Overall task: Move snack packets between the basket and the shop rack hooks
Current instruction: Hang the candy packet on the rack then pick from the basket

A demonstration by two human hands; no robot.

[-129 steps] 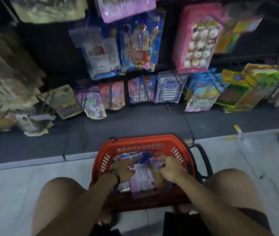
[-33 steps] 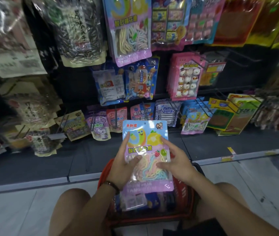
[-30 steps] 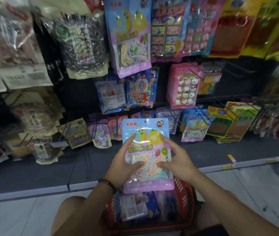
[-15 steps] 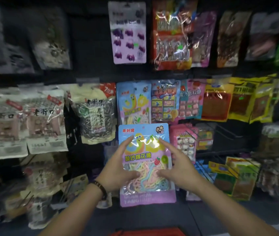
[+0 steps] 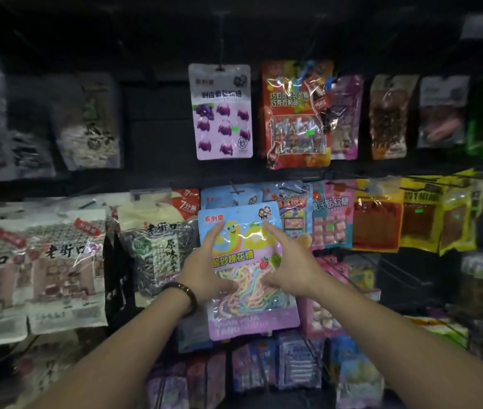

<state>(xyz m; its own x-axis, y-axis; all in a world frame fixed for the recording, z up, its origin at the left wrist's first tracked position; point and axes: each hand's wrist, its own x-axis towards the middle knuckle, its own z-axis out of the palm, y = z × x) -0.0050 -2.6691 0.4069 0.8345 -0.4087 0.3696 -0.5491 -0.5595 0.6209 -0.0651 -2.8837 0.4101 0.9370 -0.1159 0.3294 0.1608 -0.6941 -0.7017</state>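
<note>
Black rack [image 5: 157,137] fills your view; packets [image 5: 222,113] hang nine through three o'clock. Your left hand [image 5: 202,273] and right hand [image 5: 290,270] pinch the pastel packet [image 5: 249,293].

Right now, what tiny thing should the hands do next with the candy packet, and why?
Probably lift the candy packet a little and slide its top onto the hook. The left hand and right hand hold it by its sides, its top edge sits just below the hook's tip, and a matching packet already hangs there.
</note>
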